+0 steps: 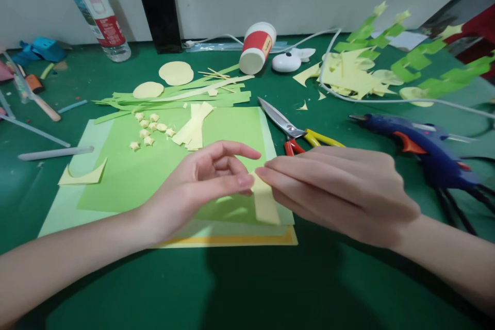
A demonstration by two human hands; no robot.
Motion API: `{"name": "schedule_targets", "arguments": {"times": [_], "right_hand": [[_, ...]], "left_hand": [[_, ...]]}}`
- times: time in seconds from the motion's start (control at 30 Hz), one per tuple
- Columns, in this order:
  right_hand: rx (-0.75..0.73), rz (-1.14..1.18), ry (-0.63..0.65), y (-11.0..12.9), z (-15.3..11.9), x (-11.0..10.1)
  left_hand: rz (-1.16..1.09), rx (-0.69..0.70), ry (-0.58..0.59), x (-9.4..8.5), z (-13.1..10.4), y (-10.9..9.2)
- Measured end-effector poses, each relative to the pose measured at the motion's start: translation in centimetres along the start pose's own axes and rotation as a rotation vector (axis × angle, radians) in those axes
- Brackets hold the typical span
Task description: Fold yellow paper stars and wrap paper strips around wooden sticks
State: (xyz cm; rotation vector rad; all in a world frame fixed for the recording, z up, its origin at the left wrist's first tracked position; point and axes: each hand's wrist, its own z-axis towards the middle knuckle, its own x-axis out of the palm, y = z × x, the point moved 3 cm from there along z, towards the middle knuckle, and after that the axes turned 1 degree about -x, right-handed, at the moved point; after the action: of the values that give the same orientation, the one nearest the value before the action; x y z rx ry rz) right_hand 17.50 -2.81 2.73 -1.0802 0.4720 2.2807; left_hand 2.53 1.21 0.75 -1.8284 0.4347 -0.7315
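Note:
Over the stacked paper sheets, my right hand (340,191) pinches the folded upper end of a pale yellow paper strip (266,206). The rest of the strip hangs down below my fingertips. My left hand (212,175) meets the same end from the left, its thumb and a curled finger closed at the strip's edge and its index finger raised above. The exact fold is hidden by my fingers. Beyond my hands, several small folded paper stars (149,129) lie on the green sheet (232,134), beside a crossed bundle of pale yellow strips (194,126).
Scissors (284,124) and a blue glue gun (421,139) lie to the right. Green paper strips (228,97), yellow paper discs (176,73), a tipped paper cup (258,47) and a water bottle (98,15) stand behind. A white cable (371,99) crosses the right side.

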Motion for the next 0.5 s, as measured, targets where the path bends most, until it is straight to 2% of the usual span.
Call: {"name": "schedule_targets", "arguments": {"times": [0.13,0.27,0.4,0.5], "right_hand": [[0.134,0.015,-0.094,-0.1,0.6,0.1],[0.346,0.274,-0.014,-0.4,1.2,0.4],[0.551,0.490,0.072,-0.7,1.3,0.7],[0.641,0.568,0.087,-0.7,1.0,0.9]], "left_hand": [[0.351,0.211,-0.112,-0.2,-0.3,-0.8],[0.567,0.365,-0.110,0.0,-0.4,-1.3],[0.653,0.426,-0.167,0.0,-0.4,-1.6],[0.641,0.383,-0.193,-0.1,-0.3,-1.7]]}}
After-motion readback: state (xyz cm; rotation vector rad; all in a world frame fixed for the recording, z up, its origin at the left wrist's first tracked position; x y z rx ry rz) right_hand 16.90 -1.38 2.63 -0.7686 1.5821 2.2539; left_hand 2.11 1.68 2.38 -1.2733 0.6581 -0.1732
